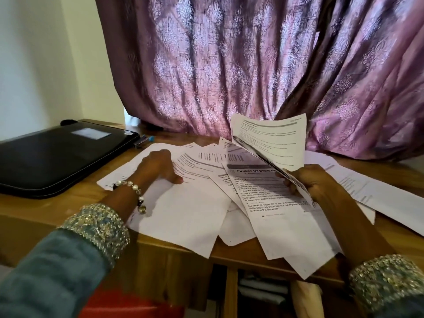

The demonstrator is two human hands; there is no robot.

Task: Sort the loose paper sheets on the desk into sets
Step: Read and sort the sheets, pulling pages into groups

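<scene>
Sorting sheets: step in hand, by my judgement, is gathering a set.

Item: my right hand (307, 182), fingers curled, pinching a held bundle (273, 143) of printed pages by its lower corner; bundle fans up and away, tilted, above the titled page (270, 203).

Item: my left hand (158, 166), fingers bent down onto the loose sheets (190, 161) left of the titled page, thumb touching paper; whether it pinches a sheet or only presses, I cannot tell.

Item: loose sheets, overlapping in a fan across the surface (46, 210), some left of the titled page, some beyond it, more to its right under my right arm.

Item: black folder (52, 157), well left of the titled page, just beside the leftmost sheets.

Next move, likely: lift one sheet with the left hand and bring it to the bundle; calls for separating a single sheet from the overlap.

Edges: titled page and a blank sheet (183, 216) overhang the near edge and could slide off. Curtain (229, 65) hangs just beyond the bundle. Open room: bare wood near my left wrist.
</scene>
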